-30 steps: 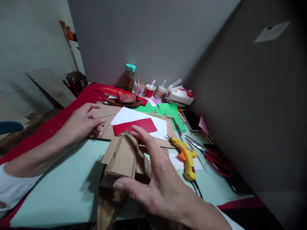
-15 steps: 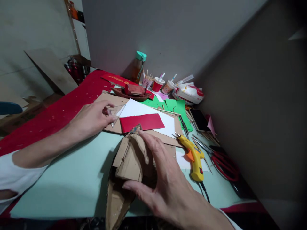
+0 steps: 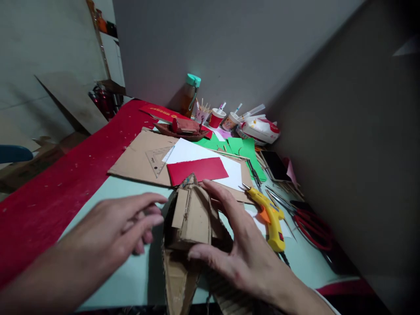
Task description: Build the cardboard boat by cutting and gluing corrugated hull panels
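A brown cardboard boat model with a small cabin on top stands on the pale green mat near the front edge. My right hand wraps round its right side, thumb at the cabin's base and fingers along the far side. My left hand hovers just left of the model, fingers spread and holding nothing. A clear plastic set square lies on the flat cardboard sheet behind.
A yellow glue gun and red-handled scissors lie to the right. Red card, white paper and green sheets cover the middle. A small wooden boat, a bottle, cups and a phone stand at the back.
My left hand has let go of the set square on the cardboard sheet and come back toward the model. My right hand has turned the model slightly and kept hold of it.
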### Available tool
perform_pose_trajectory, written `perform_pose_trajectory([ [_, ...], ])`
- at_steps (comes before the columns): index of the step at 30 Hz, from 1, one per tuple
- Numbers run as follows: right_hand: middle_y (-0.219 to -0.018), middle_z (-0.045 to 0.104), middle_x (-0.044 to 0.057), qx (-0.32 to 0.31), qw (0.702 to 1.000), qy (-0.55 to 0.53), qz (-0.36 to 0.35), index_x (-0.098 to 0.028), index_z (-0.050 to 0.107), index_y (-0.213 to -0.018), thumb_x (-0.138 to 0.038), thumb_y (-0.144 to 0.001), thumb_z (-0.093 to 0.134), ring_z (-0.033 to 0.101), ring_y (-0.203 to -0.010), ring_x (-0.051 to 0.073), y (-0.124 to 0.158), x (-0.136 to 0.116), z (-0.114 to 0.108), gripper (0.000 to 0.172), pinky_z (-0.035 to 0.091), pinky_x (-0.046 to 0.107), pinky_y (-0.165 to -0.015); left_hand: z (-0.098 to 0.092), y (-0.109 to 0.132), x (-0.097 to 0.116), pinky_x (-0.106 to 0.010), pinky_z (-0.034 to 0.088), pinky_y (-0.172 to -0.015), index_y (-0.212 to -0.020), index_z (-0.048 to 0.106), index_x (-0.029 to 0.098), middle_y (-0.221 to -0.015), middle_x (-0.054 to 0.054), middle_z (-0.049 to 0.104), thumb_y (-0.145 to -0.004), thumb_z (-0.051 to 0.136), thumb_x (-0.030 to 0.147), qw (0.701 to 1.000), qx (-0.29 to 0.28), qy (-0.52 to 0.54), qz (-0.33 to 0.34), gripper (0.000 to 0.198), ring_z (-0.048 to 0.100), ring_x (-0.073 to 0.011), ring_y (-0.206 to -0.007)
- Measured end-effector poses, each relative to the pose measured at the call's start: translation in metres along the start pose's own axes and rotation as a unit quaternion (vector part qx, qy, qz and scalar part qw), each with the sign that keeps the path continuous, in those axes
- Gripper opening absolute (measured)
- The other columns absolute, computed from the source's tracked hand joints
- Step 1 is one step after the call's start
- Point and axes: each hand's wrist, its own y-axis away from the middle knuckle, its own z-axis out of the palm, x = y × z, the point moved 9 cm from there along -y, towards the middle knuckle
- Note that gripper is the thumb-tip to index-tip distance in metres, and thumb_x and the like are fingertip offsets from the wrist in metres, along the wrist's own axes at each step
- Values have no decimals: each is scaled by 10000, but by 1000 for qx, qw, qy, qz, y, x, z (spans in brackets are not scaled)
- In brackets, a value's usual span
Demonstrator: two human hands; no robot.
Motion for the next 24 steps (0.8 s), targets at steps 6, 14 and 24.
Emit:
perform_pose_trajectory([
  [6, -1557, 507, 44, 15, 997, -79, 19, -346, 355, -1539, -323, -836, 878, 503, -1432, 239, 2, 11, -2, 876, 444, 378, -1180, 39, 19, -6, -307, 545, -489, -1120, 749, 274, -669, -19, 725, -773, 654, 527, 998, -23, 59, 11, 440, 693, -242, -585],
  [14, -1603, 493, 85, 5, 1000, -23, -10, -244, 343, -1562, -354, -877, 841, 473, -1473, 194, 8, 2, 1, 854, 399, 308, -1216, 44, 28, -9, -312, 563, -515, -1091, 685, 258, -563, 8, 666, -780, 609, 541, 994, -65, 91, -7, 428, 686, -237, -545],
  [24, -1683, 406, 78, -15, 1000, 20, -6, -262, 299, -1631, -437, -907, 800, 389, -1545, 217, 10, 5, -5, 898, 364, 384, -1249, 52, 32, -31, -261, 550, -591, -1121, 605, 294, -571, 74, 612, -857, 623, 635, 982, -113, 145, -47, 432, 657, -182, -563],
])
